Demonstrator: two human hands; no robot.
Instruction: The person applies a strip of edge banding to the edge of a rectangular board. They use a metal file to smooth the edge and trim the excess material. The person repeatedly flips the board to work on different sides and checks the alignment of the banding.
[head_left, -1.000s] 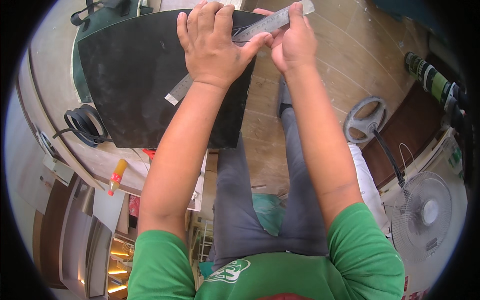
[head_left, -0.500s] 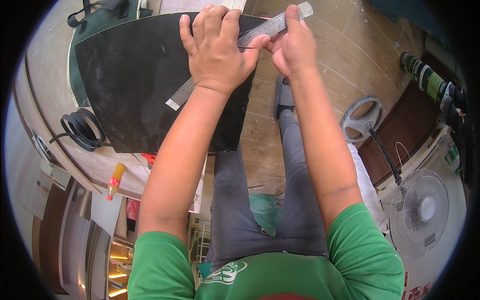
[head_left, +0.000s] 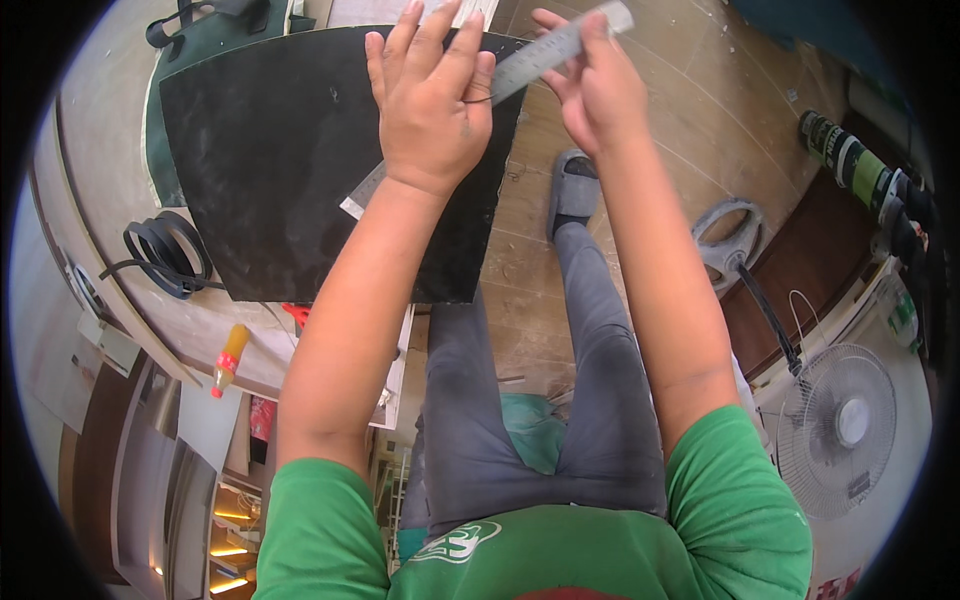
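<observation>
Steel ruler (head_left: 530,68): I see it lying diagonally across the black panel (head_left: 265,150), passing under the left hand (head_left: 430,135), its upper right end out past the panel's edge above the floor (head_left: 680,120). A tug on that free end could swing the lower end out of line.
Right hand (head_left: 608,105): holds the ruler's outer end, thumb over the top, fingers spread loosely behind. So light a hold, I judge, might let the smooth metal twist or slip.
Left hand: spread wide, palm down over panel and ruler. From my end I can't tell how hard it presses; too little weight could let the ruler skid.
Black panel: lies on the surface (head_left: 110,110), its right side seeming to reach beyond the support. Leaning hard out there could tip or shift it.
Roll of black edging strip (head_left: 165,255): sits just beside the panel's lower left, loose tail reaching toward it. If the panel turned, that tail could snag.
Bottle of yellow liquid (head_left: 231,355): near the panel's lower left corner; I can't tell whether it's upright. A sliding panel could knock it.
</observation>
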